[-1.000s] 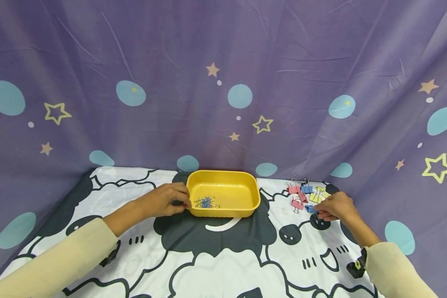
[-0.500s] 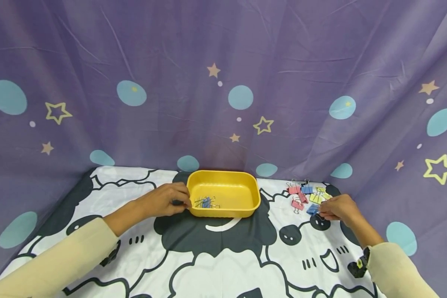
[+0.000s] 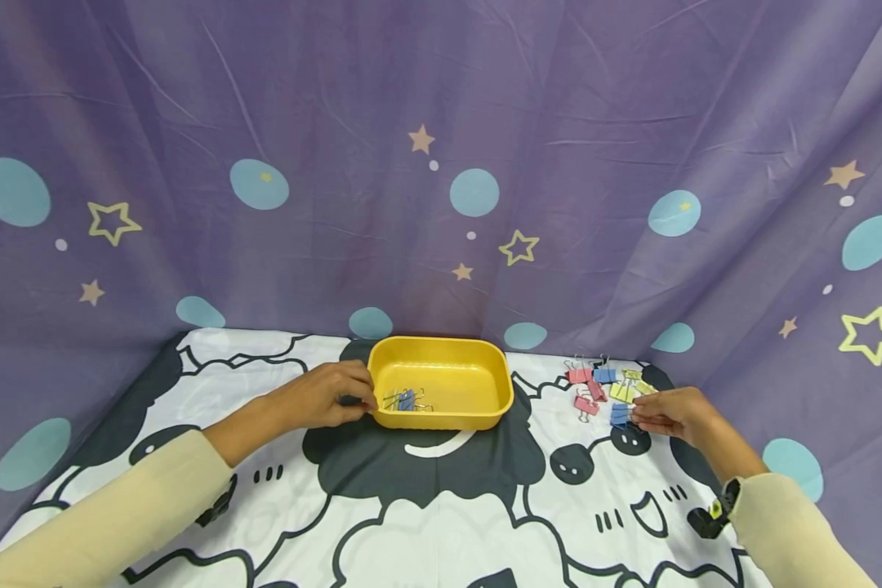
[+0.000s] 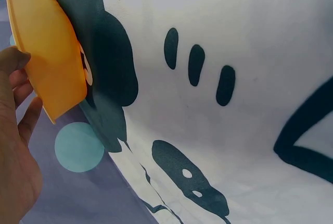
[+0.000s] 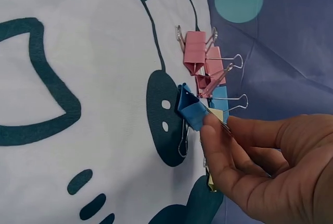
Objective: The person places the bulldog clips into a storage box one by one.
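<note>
Over the last second we see the blue binder clip (image 3: 621, 415) turn and shift slightly rightward, near the table's (image 3: 441, 531) far right corner, just beside the pink clips (image 3: 586, 404) and yellow clips (image 3: 621, 391). We judge it secured, though we cannot tell whether it is lifted. Our right hand (image 3: 672, 412) extends forward, its grip pinching one end of it. Our left hand (image 3: 336, 394), unmoved, grasps the yellow tray's (image 3: 463, 384) left rim, at the far edge's middle.
</note>
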Available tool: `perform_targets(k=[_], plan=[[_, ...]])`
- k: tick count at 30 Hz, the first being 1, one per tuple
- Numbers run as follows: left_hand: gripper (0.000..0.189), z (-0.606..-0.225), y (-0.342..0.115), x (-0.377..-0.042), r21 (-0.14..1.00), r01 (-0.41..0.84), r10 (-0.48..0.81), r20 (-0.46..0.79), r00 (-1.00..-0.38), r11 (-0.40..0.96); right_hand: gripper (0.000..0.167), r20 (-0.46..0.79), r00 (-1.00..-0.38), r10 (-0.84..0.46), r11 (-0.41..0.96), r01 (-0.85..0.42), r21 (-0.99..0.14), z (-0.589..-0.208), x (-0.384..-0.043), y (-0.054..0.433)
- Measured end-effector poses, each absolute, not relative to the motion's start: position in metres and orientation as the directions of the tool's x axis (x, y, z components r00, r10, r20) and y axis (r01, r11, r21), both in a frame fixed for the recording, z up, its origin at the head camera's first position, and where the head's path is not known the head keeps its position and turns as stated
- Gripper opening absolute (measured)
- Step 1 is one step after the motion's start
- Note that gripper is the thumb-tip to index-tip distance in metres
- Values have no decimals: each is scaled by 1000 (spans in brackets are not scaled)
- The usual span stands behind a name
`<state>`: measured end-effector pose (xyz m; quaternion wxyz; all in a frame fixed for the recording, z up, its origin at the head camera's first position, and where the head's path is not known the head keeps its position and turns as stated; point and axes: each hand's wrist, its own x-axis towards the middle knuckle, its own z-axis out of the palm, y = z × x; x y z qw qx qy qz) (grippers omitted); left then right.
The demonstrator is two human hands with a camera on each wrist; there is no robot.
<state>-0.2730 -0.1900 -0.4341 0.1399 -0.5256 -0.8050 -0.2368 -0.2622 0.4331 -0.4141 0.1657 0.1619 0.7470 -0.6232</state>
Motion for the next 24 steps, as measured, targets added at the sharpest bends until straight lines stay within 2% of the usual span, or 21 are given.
perform_targets(k=[2,5,16,24], plan=[[24,-434,-190,-273,232,913,781,474,-408,336,32,-465,-886,4,138,461,-877,-413,-262,436],[23,-434,-190,-273,231,912,783,468,-409,339,36,-489,-872,-24,109,484,-868,-412,-264,439],[24,-437,-190,-274,241,911,782,468,-412,336,31,-524,-843,-120,69,520,-852,-412,-266,450],[25,-435,-190,-274,239,913,785,468,-406,329,23,-531,-836,-137,18,534,-845,-407,-270,460]])
